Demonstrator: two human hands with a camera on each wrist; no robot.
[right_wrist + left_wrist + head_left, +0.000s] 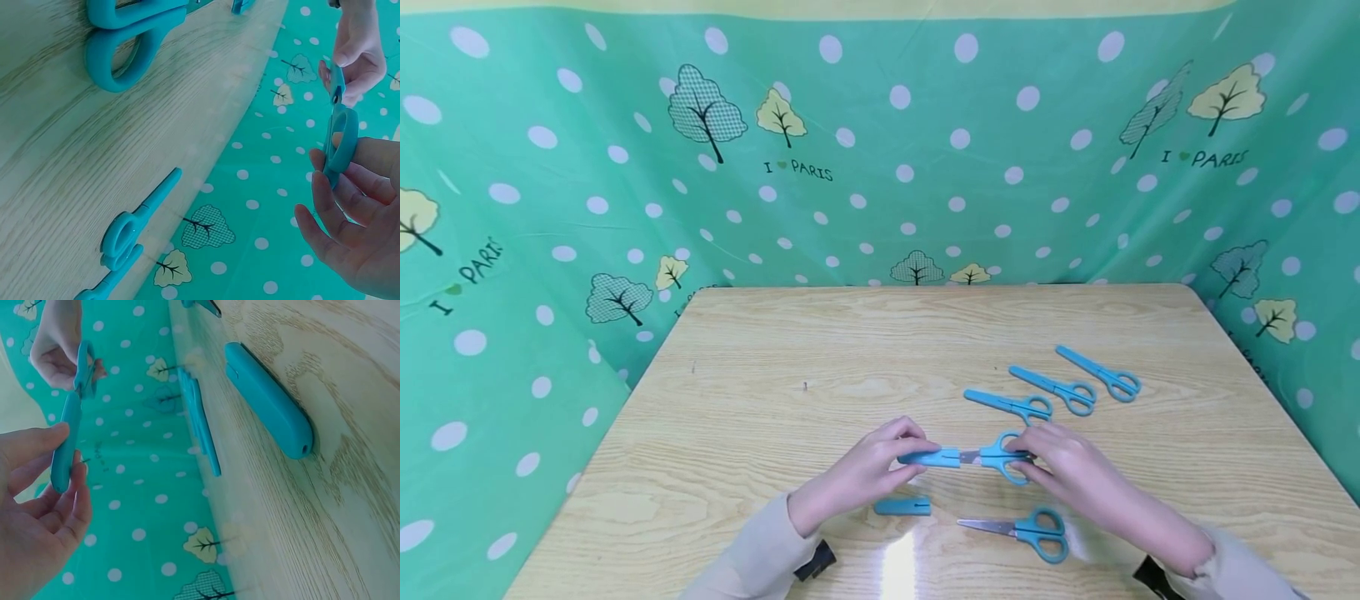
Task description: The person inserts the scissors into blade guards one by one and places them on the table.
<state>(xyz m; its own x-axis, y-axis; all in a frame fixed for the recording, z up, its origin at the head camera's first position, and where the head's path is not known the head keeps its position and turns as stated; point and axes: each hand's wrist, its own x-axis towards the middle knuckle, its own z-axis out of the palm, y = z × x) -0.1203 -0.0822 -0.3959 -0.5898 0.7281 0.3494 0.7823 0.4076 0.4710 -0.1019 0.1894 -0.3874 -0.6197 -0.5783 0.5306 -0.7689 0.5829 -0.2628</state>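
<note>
My left hand (880,454) pinches a blue scissors cover (942,457) between thumb and fingers, above the table. By its handle loops, my right hand (1067,462) holds a pair of blue scissors (996,457), the blades pointing left. The blade tips are inside the cover's mouth, and a short stretch of metal shows between cover and handle. In the left wrist view the cover (65,444) and scissors form one line between both hands. The right wrist view shows thumb and fingers at the handle loop (344,140).
Nearer me lie a loose blue cover (902,507) and uncovered scissors (1026,531), blades to the left. Farther back at right, three covered blue scissors (1060,389) lie in a slanted row on the wooden table (760,350). A green dotted cloth (880,167) hangs around the table.
</note>
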